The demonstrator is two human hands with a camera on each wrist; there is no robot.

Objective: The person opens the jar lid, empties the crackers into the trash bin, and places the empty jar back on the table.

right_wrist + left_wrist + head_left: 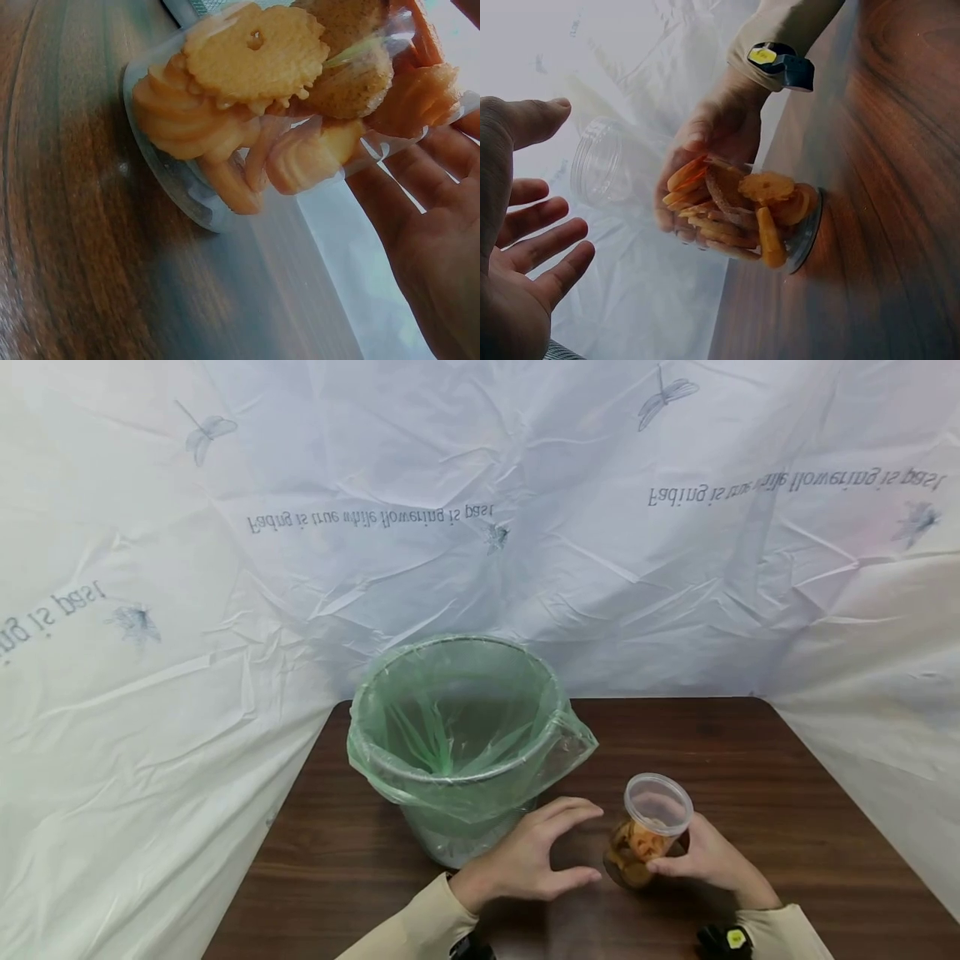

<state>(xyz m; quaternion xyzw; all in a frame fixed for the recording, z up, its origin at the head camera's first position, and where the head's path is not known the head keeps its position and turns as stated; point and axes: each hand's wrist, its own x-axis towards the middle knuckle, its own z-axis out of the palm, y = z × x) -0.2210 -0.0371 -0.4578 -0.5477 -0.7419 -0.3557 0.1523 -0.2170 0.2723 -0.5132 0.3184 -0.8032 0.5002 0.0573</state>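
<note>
My right hand (711, 858) grips a clear plastic jar (647, 839) from its right side, thumb on the near side. Orange-brown cookies (255, 56) of several shapes fill its lower part; the upper part holds only air. At the mouth is a clear ringed rim (596, 161); whether a lid sits on it I cannot tell. The jar's base is at or just above the table. My left hand (528, 856) is to the left of the jar, apart from it, with thumb and fingers spread and nothing between them.
A bin (468, 837) lined with a green plastic bag (442, 793) stands on the dark wooden table (720, 735), left of the jar. The liner's loose edge sticks out to the right. White printed sheeting (570, 577) surrounds the table at the back and sides.
</note>
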